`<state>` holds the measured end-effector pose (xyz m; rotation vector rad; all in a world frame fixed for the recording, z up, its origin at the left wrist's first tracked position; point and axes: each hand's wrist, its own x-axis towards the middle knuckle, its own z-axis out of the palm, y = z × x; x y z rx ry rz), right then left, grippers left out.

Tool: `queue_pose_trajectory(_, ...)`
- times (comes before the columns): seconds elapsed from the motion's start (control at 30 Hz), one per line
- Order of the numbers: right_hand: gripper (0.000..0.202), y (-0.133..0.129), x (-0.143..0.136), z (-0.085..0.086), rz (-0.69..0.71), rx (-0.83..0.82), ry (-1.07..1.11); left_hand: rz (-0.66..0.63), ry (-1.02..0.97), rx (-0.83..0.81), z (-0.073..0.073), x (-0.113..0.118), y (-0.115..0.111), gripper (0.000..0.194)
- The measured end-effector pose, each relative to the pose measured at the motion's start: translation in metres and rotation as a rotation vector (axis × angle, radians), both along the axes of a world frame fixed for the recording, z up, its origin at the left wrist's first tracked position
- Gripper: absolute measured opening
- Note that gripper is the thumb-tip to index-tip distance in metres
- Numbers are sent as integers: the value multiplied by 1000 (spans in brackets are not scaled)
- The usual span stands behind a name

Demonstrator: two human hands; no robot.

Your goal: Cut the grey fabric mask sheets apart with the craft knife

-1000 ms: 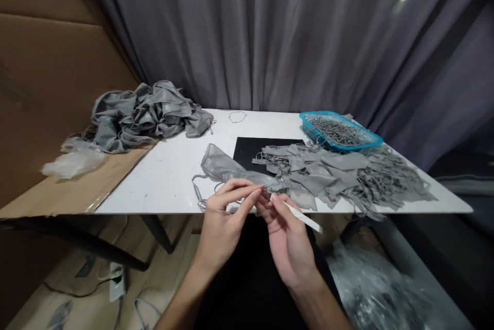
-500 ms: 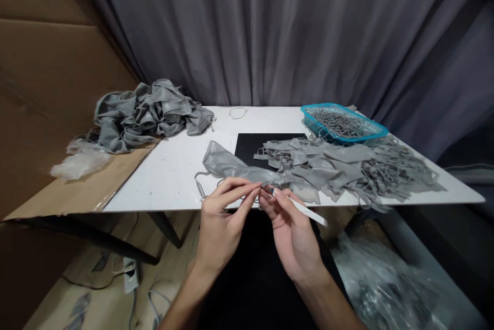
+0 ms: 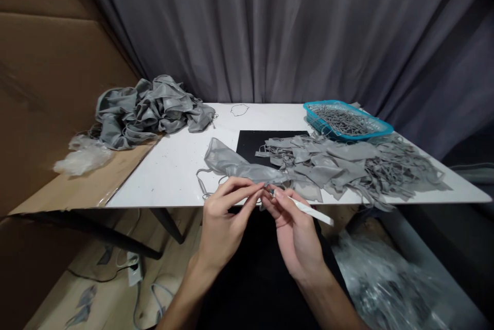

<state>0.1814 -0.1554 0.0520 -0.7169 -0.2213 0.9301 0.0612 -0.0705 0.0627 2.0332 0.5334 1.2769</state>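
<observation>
My left hand (image 3: 226, 216) is closed in a pinch, thumb and fingers meeting at a small bit of thin grey cord in front of the table edge. Close beside it, my right hand (image 3: 295, 227) grips a slim white stick-like tool (image 3: 314, 211), its blunt end pointing right; its working tip is hidden among the fingers. Just beyond my fingertips lies a shiny grey fabric piece (image 3: 239, 164) with a thin cord loop (image 3: 200, 183) at its left. How the pinched cord joins this fabric is hidden by my hands.
Right of the hands spreads a pile of flat grey fabric pieces and cords (image 3: 335, 160), partly over a black mat (image 3: 249, 144). Behind it stands a blue basket (image 3: 349, 137) of grey cords. Crumpled grey fabric (image 3: 154, 106) and clear plastic (image 3: 83, 157) lie left, beside cardboard (image 3: 50, 88).
The view has shifted slightly, so the table sits a little higher and further right. Both hands keep nearly the same pinch and grip, fingertips close together.
</observation>
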Motion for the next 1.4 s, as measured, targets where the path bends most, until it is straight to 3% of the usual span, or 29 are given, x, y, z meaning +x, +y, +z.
queue_pose_trajectory(0.63,23,-2,-3,-9,-112,-67,-214,-16,35,107,-3,-3,-3,26)
queue_pose_trajectory(0.73,19,-4,-3,-11,-202,-103,-408,22,98,202,2,-7,-7,25)
queue_pose_trajectory(0.83,15,-9,-4,-13,-399,-144,-816,69,173,249,11,-10,-16,19)
queue_pose_trajectory(0.97,13,-15,-3,-12,-599,-126,-1168,64,214,140,19,-8,-30,14)
queue_pose_trajectory(1.17,20,-14,7,-13,-685,-119,-1293,-12,39,-196,20,1,-39,12)
queue_pose_trajectory(1.4,21,-9,13,-22,-741,-185,-1398,-59,-17,-321,13,2,-36,14)
